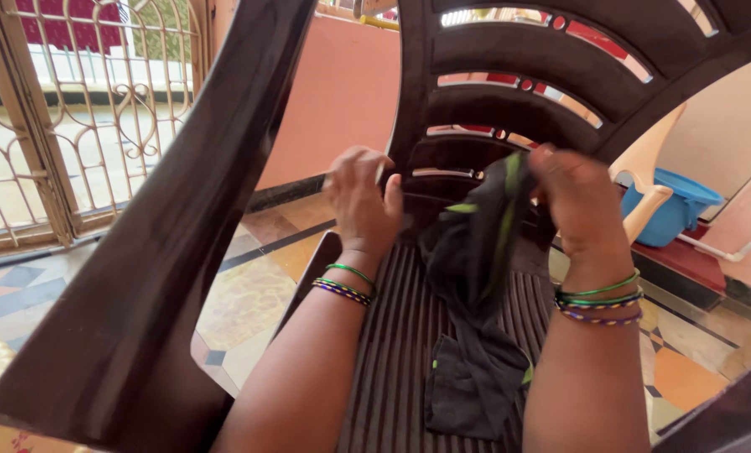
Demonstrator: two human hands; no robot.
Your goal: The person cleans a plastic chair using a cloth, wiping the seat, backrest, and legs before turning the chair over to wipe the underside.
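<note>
From the head view, a dark brown slatted plastic chair (467, 126) fills the frame. The left hand (363, 201) is closed around the chair's backrest edge. Just right of it, the right hand (578, 200) pinches the top of a black cloth with green trim (476, 277), which hangs down onto the chair's ribbed seat. A blue plastic tub (673, 210) sits right of the chair.

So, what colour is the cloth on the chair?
Black cloth with bright green trim; head view.
</note>
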